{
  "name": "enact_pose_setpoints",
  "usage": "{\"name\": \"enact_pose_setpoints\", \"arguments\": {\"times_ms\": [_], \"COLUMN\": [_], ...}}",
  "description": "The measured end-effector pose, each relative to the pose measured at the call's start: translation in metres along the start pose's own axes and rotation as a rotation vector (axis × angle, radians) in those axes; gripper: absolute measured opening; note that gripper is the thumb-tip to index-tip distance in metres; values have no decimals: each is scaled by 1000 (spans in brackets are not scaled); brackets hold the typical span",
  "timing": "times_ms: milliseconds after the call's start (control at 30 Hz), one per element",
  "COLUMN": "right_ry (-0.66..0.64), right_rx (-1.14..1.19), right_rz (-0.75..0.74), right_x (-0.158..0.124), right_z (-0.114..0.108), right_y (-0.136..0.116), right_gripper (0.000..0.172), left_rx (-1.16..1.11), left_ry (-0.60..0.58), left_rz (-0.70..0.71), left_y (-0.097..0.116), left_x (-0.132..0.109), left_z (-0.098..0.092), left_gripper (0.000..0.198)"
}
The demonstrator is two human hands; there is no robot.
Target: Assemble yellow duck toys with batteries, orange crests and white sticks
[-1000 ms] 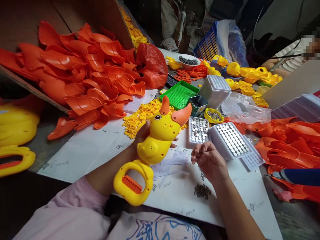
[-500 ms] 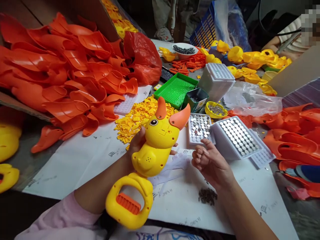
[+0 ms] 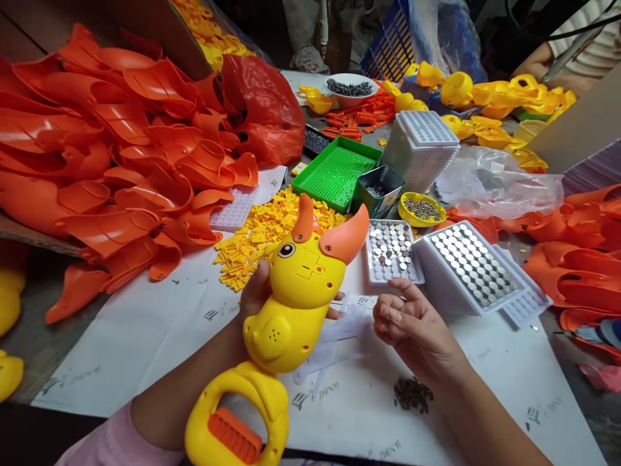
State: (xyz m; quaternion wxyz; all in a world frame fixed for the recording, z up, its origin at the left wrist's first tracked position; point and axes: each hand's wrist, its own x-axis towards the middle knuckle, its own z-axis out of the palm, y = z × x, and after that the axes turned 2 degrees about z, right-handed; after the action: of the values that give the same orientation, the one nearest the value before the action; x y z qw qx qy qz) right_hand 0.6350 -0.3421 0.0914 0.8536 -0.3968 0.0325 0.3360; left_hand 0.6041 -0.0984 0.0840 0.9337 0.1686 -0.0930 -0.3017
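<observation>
My left hand (image 3: 257, 294) grips a yellow duck-shaped toy (image 3: 286, 304) round its body, held above the table. The toy has an orange beak (image 3: 345, 237), a black eye and a loop handle with an orange trigger (image 3: 234, 435) near my sleeve. My right hand (image 3: 412, 327) hovers just right of the toy with its fingers curled together; whether anything lies in them is hidden. It is close to a white tray of small round button cells (image 3: 392, 251). A little heap of dark screws (image 3: 412, 393) lies on the white paper below that hand.
A big pile of orange beak shells (image 3: 121, 149) fills the left. Small yellow parts (image 3: 262, 233) lie heaped in the middle, beside a green tray (image 3: 336, 172). A second cell tray (image 3: 468, 265), a yellow dish of screws (image 3: 421, 208) and more orange shells (image 3: 582, 239) lie right. Another person's arm (image 3: 548, 65) rests at back right.
The view has tilted down and left. My left hand keeps the toy, now lower in view. My right hand has stayed beside it, fingers curled, slightly nearer the cell tray.
</observation>
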Motion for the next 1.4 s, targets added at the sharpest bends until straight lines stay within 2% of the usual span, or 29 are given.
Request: {"name": "enact_pose_setpoints", "arguments": {"times_ms": [167, 267, 533, 800, 933, 1067, 1167, 1233, 1300, 1400], "right_ry": [-14, -13, -1, 41, 36, 18, -111, -242, -356, -434], "right_rx": [25, 37, 38, -150, -368, -876, -1284, -1468, -1575, -1678], "right_rz": [5, 21, -35, -67, -115, -285, -518, -665, -741, -776], "right_x": [2, 3, 5, 5, 1, -2, 1, 3, 4, 4], "right_z": [-1, -3, -5, -3, -8, -13, -14, -13, -12, -12], "right_y": [1, 0, 1, 1, 0, 5, 10, 13, 15, 17], "right_gripper": [34, 33, 28, 26, 22, 16, 16, 24, 30, 26], "left_rx": [18, 14, -11, 40, 52, 69, 96, 113, 108, 69], "left_ry": [-29, -27, 38, 79, 76, 35, 59, 109, 150, 202], "left_rz": [41, 12, -6, 59, 93, 84, 95, 105, 97, 71], "left_y": [-1, -1, -3, -1, -1, 0, 0, 0, 1, 1], "left_x": [0, 0, 3, 2, 3, 5, 5, 5, 4, 4], "left_z": [-2, 0, 2, 1, 0, 1, 2, 5, 8, 12], "left_gripper": [85, 86, 80, 76, 78, 77, 75, 75, 77, 78]}}
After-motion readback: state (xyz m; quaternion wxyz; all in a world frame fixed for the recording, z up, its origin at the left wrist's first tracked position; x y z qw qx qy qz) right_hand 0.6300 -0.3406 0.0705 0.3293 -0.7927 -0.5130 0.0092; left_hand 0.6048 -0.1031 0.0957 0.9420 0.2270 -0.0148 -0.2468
